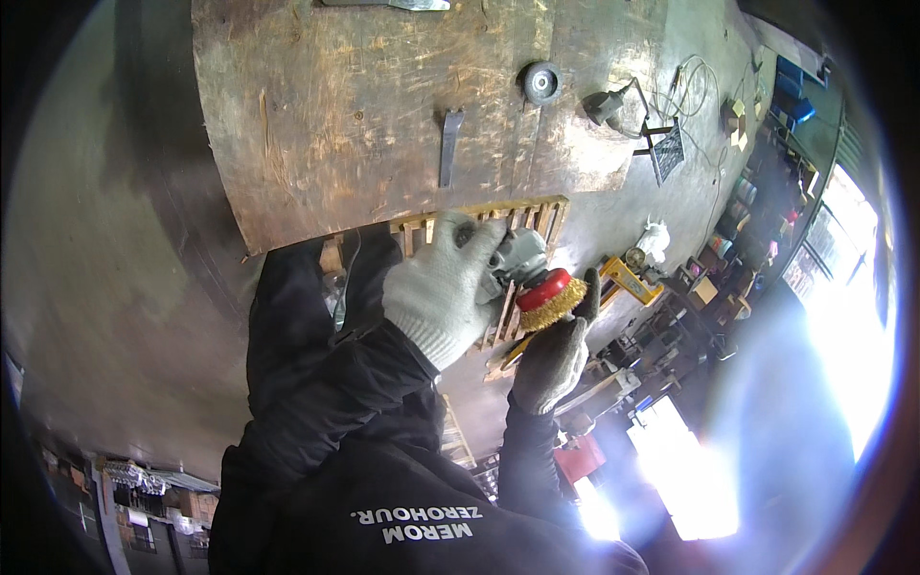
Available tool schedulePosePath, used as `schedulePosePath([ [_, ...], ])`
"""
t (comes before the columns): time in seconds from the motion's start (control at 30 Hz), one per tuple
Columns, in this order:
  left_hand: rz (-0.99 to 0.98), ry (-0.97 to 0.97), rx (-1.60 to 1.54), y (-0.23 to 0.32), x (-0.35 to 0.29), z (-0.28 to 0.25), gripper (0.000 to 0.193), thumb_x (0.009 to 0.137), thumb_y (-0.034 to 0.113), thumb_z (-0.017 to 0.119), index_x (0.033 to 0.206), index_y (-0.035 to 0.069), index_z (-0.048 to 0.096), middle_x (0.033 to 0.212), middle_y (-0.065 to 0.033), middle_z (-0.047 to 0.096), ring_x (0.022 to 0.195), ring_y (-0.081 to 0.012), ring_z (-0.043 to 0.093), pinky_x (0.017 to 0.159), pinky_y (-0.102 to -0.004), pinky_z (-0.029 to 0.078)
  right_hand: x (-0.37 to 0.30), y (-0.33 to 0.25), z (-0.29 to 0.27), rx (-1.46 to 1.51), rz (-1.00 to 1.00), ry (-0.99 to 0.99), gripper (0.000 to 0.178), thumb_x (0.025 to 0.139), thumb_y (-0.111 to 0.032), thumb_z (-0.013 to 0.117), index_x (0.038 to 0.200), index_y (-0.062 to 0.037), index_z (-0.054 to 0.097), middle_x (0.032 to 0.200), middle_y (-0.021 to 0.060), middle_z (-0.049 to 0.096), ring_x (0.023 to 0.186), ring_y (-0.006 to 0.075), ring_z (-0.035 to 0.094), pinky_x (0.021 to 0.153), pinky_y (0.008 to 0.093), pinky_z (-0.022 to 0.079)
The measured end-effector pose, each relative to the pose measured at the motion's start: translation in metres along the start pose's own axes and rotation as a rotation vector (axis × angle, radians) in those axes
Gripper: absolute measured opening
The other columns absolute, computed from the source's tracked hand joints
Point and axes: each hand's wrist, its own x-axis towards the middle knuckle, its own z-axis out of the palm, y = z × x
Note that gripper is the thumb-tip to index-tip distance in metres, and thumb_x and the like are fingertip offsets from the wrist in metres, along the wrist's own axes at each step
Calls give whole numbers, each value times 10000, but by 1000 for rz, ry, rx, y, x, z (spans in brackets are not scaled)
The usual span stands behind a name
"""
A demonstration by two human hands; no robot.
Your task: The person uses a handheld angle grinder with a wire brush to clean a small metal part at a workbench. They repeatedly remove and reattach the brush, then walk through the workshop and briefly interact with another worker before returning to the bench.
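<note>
My left hand [443, 287], in a white knit glove, is closed around the grey metal head of a power tool [523, 254]. A wire cup brush [548, 297] with a red cup and brass-coloured bristles sits on that head, tilted toward the lower right. My right hand [551, 366], gloved too with darkened fingertips, is at the bristle side of the brush. One of its fingers runs up along the brush's right edge; the others are partly hidden. The rest of the tool's body is covered by my left glove.
A worn wooden board [335, 125] lies ahead, bearing a flat metal bar [448, 149] and a round wheel [542, 83]. To the right are a dark lamp-like object [604, 105], a cable [695, 86] and a black mesh frame [666, 151]. Wooden slats [548, 216] and a yellow tool [631, 280] are nearby.
</note>
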Motion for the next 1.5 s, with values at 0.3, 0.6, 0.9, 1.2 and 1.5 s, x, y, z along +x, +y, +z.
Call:
schedulePosePath([
  [0.3,-65,40,143,-5,4,0,702,660,293,865,1274,206,537,1211,-76,540,905,-292,705,731,-417,588,14,-4,9,498,205,-164,476,949,-36,554,1394,101,458,1541,142,383,1367,196,425,1140,342,310],
  [0.6,38,91,184,-2,3,0,645,693,280,817,1272,197,546,1200,-97,526,907,-296,682,694,-414,579,18,20,5,692,323,-192,374,929,-92,595,1240,116,597,1542,120,392,1337,229,476,1124,370,354],
  [0.9,-13,68,197,-1,7,1,741,628,251,870,1284,222,525,1239,-60,529,890,-340,698,725,-440,586,26,20,6,754,374,-253,330,927,6,551,1234,118,593,1508,100,425,1274,201,535,1080,329,413],
  [1.2,-10,102,126,0,12,0,747,625,261,882,1273,202,517,1209,-108,543,878,-350,696,706,-441,587,19,11,5,762,426,-143,355,968,-71,590,1277,100,555,1234,119,634,1112,169,610,1003,295,454],
  [1.5,-55,151,126,-2,17,0,726,641,326,882,1254,179,522,1181,-112,551,873,-351,694,686,-456,587,15,13,9,504,109,27,254,976,-76,571,1125,120,630,1338,140,562,1193,183,551,1037,314,413],
])
